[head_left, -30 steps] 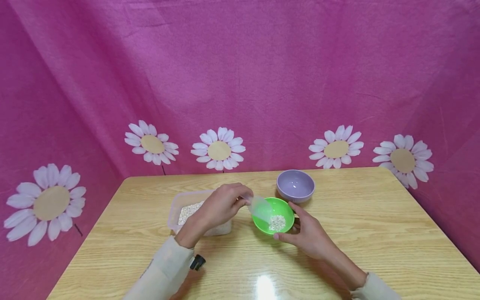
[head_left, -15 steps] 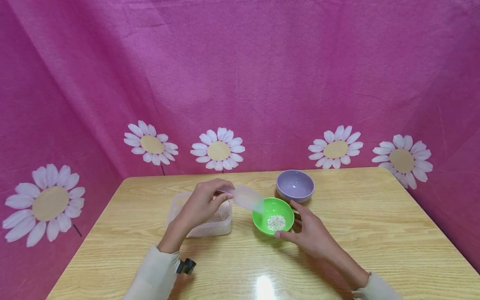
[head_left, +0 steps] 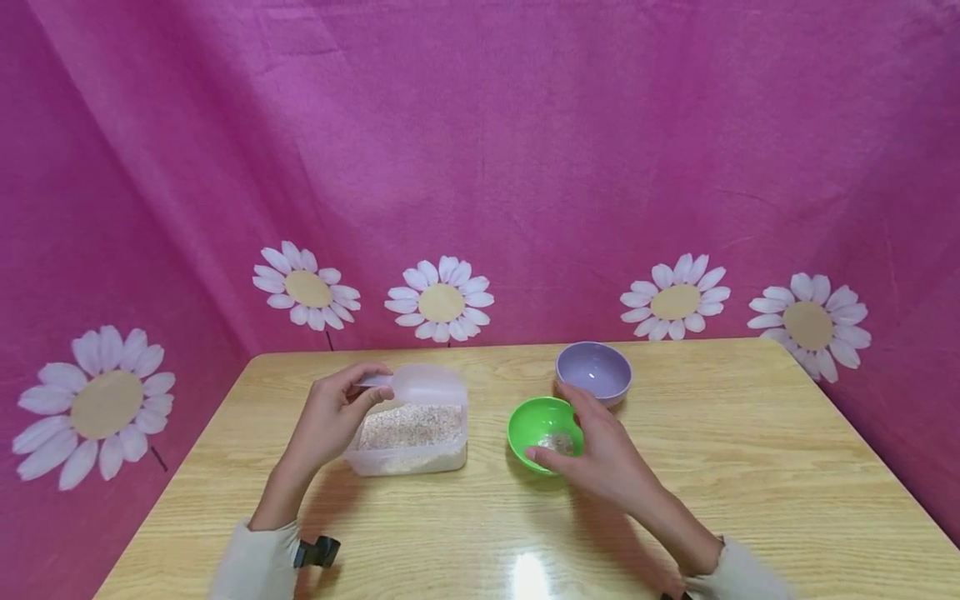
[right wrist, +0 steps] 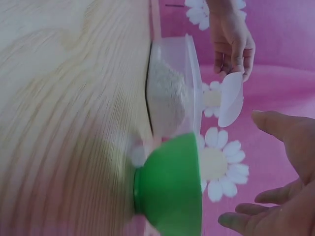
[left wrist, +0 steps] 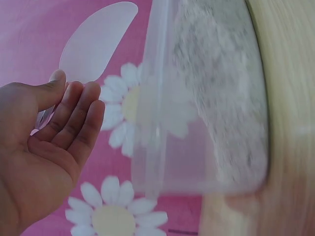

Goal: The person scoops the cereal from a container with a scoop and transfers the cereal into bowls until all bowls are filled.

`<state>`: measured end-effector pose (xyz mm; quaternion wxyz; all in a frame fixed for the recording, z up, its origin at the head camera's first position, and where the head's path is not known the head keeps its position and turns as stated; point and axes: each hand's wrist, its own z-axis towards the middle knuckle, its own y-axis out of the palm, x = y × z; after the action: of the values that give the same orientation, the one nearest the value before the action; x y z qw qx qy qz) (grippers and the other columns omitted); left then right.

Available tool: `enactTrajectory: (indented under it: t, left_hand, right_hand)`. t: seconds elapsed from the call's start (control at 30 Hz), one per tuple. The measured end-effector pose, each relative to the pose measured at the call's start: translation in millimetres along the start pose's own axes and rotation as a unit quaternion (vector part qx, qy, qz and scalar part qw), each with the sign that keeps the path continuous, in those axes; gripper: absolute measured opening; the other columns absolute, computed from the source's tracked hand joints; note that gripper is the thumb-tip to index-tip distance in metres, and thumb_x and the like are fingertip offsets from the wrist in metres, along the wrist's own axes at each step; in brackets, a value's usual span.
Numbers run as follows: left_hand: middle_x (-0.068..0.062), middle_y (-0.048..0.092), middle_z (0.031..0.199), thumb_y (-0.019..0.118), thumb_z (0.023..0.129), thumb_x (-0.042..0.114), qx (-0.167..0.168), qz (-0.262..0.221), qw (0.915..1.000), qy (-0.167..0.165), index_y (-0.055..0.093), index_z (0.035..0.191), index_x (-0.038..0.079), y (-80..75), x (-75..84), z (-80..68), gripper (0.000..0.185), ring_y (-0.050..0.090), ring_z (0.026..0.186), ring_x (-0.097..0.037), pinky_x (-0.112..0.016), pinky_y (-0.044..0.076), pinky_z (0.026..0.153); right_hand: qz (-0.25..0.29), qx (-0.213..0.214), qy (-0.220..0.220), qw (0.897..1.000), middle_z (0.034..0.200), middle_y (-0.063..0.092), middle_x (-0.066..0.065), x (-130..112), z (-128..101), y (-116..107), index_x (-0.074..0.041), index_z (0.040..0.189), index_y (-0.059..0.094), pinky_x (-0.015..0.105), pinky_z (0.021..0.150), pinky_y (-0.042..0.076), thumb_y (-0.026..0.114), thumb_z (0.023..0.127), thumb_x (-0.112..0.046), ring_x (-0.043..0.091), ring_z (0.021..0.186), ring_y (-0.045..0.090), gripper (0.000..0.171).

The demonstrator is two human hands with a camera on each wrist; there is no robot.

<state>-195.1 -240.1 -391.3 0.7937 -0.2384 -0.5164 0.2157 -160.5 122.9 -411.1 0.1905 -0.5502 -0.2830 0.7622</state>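
Observation:
My left hand [head_left: 337, 412] pinches the handle of a translucent white scoop [head_left: 429, 385] above a clear plastic container [head_left: 408, 463] of oat flakes [head_left: 412, 425]. In the left wrist view the scoop [left wrist: 96, 42] stands clear of the container's rim, and no flakes show on it. A green bowl [head_left: 523, 427] holds a small heap of flakes, partly hidden by my right hand [head_left: 607, 458]. In the right wrist view that hand [right wrist: 285, 182] hovers off the bowl's rim [right wrist: 197, 182], thumb and fingers spread, holding nothing.
Behind the green bowl sits a purple bowl [head_left: 592, 371] with nothing visible inside. All of it stands on a wooden table [head_left: 450, 533]. A pink curtain [head_left: 525, 167] with daisies closes off the back and sides.
My left hand has carried the scoop left, from over the green bowl to above the container. The right hand has let go of the bowl's rim and shifted slightly left over it.

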Motion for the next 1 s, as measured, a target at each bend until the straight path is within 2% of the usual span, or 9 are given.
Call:
enactTrajectory:
  t: [0.17,0.43,0.6,0.83,1.0]
  left_hand:
    - [-0.01,0.082,0.105,0.074,0.101,0.009,0.013,0.016,0.9996,-0.019,0.075,0.125,0.007,-12.2,-13.3,-8.4,0.024,0.073,0.087,-0.001,-0.018,0.056,0.079]
    - [-0.012,0.082,0.105,0.071,0.104,0.01,0.008,0.036,0.9986,-0.038,0.073,0.126,0.005,-31.6,-29.5,-17.0,0.022,0.08,0.096,-0.022,-0.019,0.054,0.077]
    - [-0.013,0.082,0.105,0.071,0.104,0.008,0.002,0.064,0.9974,-0.035,0.072,0.126,0.003,-43.3,-37.4,-20.9,0.023,0.08,0.095,-0.02,-0.018,0.056,0.078]
    - [-0.011,0.081,0.105,0.075,0.1,0.005,-0.001,0.091,0.9958,-0.008,0.074,0.121,0.003,-56.4,-44.3,-24.3,0.021,0.073,0.087,-0.001,-0.021,0.057,0.075]
    - [-0.01,0.081,0.103,0.077,0.098,0.005,-0.017,0.111,0.9936,0.016,0.075,0.119,0.003,-60.4,-44.6,-20.8,0.022,0.071,0.084,-0.001,-0.023,0.057,0.073]
  right_hand:
    - [0.02,-0.021,0.003,1.0,0.165,0.045,0.025,-12,8,18,0.002,0.161,0.042,0.055,0.112,0.053,0.093,0.085,-0.034,0.047,0.135,0.062,0.098]
    - [0.039,-0.044,0.016,0.998,0.165,0.049,0.014,-26,16,45,-0.005,0.162,0.043,0.056,0.112,0.052,0.091,0.087,-0.038,0.039,0.131,0.065,0.095]
    - [0.065,-0.055,-0.003,0.996,0.164,0.049,0.015,-34,21,60,-0.002,0.162,0.043,0.056,0.113,0.051,0.09,0.087,-0.032,0.042,0.13,0.065,0.093]
    - [0.075,-0.082,-0.026,0.993,0.165,0.046,0.021,-39,27,78,0.003,0.162,0.039,0.056,0.113,0.051,0.088,0.089,-0.029,0.046,0.132,0.063,0.093]
    - [0.073,-0.097,-0.031,0.992,0.169,0.04,0.025,-40,32,88,0.006,0.163,0.036,0.059,0.124,0.039,0.085,0.091,-0.031,0.045,0.151,0.047,0.094]
